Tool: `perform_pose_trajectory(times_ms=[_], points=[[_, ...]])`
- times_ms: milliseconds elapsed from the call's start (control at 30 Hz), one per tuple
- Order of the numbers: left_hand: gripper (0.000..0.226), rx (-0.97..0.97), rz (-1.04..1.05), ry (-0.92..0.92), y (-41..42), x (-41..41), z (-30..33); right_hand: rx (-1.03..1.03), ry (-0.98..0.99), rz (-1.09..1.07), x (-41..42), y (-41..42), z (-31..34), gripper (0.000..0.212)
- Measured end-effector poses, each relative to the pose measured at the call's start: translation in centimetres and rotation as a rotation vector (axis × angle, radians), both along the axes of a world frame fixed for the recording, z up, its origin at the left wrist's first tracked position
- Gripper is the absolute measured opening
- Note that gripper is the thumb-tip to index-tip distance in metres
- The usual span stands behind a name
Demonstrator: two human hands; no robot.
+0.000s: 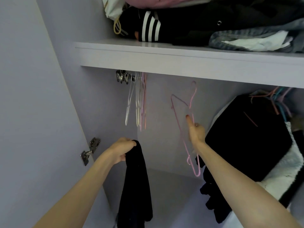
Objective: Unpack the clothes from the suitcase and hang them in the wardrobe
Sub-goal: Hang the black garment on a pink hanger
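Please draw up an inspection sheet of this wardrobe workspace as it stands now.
Surface: shelf across the wardrobe, piled with folded clothes.
Job's things: black garment hanging from the left hand; pink hanger off the rail, in the right hand.
Clutter: empty hangers bunched under the shelf; hung clothes at right.
Grippers: left hand grips the garment; right hand grips the hanger.
Cables: nothing seen.
Surroundings: door hinge at left; suitcase not in view.
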State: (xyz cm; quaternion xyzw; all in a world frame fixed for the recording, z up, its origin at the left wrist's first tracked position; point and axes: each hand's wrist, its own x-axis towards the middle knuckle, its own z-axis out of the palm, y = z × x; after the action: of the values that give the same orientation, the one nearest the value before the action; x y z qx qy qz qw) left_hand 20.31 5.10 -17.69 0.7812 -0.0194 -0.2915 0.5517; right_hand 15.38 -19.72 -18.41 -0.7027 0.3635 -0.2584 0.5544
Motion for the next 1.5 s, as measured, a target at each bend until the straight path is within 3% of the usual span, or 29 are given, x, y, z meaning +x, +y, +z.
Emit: perform_pose_trajectory(times_ms=[100, 200, 333, 533, 700, 1067, 1233, 1400, 1500], points=[[0.008, -0.009, 0.007, 0.060, -0.9, -0.9, -1.3, 0.076, -0.055, -0.042, -3.5, -0.4, -3.1, 0.049], [0.009, -0.021, 0.029, 0.088, -2.2, -1.8, -1.5, 0.200, -0.197, 0.005, -5.2, -1.1, -3.4, 0.034], [0.011, 0.010, 0.061, 0.012, -4.0, -2.8, -1.7, 0.226, -0.140, -0.106, -6.8, -3.0, -3.9, 0.036], [0.022, 0.208, 0.221, -0.244, -3.5, -2.4, -3.1, 0.107, 0.040, -0.005, -10.0, -4.6, -5.9, 0.051], [0.026, 0.226, 0.244, -0.217, -3.3, -1.6, -2.9, 0.013, 0.085, 0.103, -11.2, -5.4, -5.8, 0.054], [0.023, 0.480, 0.024, -0.425, -6.2, -3.1, -2.3, -0.347, 0.380, 0.207, -9.4, -2.1, -3.7, 0.053], [0.020, 0.261, -0.123, -0.405, -8.5, -4.7, -0.6, -0.514, 0.358, 0.333, -8.1, 1.6, -1.9, 0.061], [0.014, 0.020, -0.255, -0.372, -9.4, -6.2, 1.7, -0.316, 0.138, 0.346, -7.4, 3.0, -2.2, 0.071], [0.017, 0.101, -0.313, -0.515, -9.3, -6.2, 2.4, -0.210, 0.046, 0.287, -7.5, 2.9, -1.7, 0.068]])
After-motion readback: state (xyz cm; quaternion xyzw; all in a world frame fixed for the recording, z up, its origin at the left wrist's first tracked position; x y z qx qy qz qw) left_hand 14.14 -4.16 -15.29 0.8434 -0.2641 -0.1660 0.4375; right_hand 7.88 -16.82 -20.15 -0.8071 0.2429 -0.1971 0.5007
